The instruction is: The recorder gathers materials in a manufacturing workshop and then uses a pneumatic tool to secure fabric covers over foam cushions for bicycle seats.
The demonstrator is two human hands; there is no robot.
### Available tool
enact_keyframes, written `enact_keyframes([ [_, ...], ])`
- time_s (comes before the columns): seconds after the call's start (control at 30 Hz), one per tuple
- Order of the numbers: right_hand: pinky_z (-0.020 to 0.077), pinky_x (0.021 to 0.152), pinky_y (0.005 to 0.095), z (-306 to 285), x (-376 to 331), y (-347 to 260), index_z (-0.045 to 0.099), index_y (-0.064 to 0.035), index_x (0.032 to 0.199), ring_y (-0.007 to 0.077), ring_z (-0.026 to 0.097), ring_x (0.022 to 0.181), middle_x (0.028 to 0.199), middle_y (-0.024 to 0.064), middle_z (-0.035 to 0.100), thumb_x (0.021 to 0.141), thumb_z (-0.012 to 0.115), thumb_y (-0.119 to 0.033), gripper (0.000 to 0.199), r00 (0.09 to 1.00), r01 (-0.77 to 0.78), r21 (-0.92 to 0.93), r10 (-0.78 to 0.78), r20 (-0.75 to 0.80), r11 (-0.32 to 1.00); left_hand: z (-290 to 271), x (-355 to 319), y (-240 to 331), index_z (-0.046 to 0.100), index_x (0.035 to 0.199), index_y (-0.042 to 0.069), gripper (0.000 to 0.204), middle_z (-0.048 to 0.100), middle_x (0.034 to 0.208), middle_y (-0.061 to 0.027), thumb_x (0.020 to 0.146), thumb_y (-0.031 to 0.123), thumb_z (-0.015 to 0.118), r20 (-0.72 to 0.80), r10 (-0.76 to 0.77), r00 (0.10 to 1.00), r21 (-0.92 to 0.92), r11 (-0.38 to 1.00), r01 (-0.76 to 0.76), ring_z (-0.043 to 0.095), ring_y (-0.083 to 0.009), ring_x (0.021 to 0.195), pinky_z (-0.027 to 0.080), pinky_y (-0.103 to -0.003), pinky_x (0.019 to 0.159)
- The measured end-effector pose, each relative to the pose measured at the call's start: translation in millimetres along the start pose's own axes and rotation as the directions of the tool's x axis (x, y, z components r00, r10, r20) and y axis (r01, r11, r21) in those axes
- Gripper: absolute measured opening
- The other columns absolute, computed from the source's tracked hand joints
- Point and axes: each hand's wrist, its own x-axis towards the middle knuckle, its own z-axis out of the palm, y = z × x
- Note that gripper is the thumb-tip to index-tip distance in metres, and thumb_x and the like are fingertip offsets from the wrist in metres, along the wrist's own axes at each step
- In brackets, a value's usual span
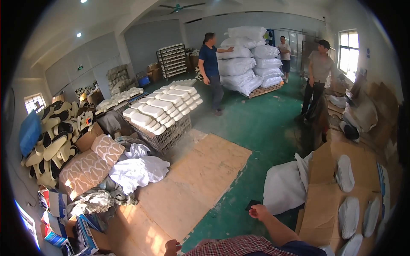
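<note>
From the head view, the right hand (259,211) is seen at five o'clock, fingers curled loosely with nothing gripped, just beside a bulging white fabric sack (285,187) at four o'clock. The left hand (172,247) is seen at six o'clock over flat brown cardboard sheets (188,179); whether it grips anything cannot be told.

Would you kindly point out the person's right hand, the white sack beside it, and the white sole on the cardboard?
right hand (259,211), head view, back of the hand.
white sack (282,187), head view, middle of its side.
white sole (344,173), head view, middle of its upper face.
</note>
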Motion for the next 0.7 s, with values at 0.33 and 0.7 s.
enact_keyframes([
  [0.33, 0.0492, 0.058, 0.0372, 49, -10, 34, 0.054, -0.0051, 0.085, 0.0226, 0.059, 0.062, 0.074, 0.0106, 0.059, 0.077, 0.054, -0.014, 0.012, 0.999, -0.044, -0.099, 0.043, -0.009, 0.994, -47, 16, -32, 0.056, 0.091, 0.002, 0.021, 0.060, 0.086, -0.0101, 0.077, 0.017, 0.055, 0.323, 0.211, 0.922, 0.398, 0.854, -0.335, 0.059, -0.0300, 0.078, 0.049, -0.039, 0.064],
  [0.7, 0.0490, 0.052, 0.0331, 70, -82, 134, 0.054, -0.0048, 0.088, 0.0198, 0.059, 0.058, 0.074, 0.0100, 0.060, 0.079, 0.054, -0.012, 0.012, 0.990, -0.130, -0.269, 0.109, -0.091, 0.954, -131, 34, -48, 0.051, 0.099, 0.007, 0.023, 0.057, 0.082, -0.0100, 0.077, 0.015, 0.051, 0.051, -0.165, 0.985, 0.160, 0.975, 0.155, 0.057, -0.0285, 0.057, 0.044, -0.038, 0.044],
])
